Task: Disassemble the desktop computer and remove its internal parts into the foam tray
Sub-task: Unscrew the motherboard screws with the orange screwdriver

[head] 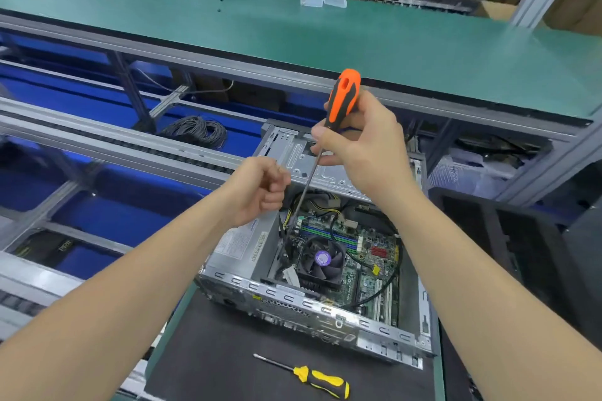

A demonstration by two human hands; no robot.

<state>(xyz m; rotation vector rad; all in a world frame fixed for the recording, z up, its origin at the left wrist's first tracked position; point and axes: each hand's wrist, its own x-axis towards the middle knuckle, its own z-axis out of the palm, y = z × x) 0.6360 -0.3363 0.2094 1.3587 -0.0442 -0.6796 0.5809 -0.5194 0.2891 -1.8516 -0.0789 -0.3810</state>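
Desktop computer [293, 299] lies open on the near bench [208, 345], right hand [361, 146] gripping the orange screwdriver [345, 98], left hand [260, 189] clenched, seemingly empty, beside its shaft; the tip should seat squarely before turning.

both bare forearms reach forward. left grip [260, 189] curled in a loose fist, below and left of right grip [355, 140], whose fingers hold the orange screwdriver [343, 94].
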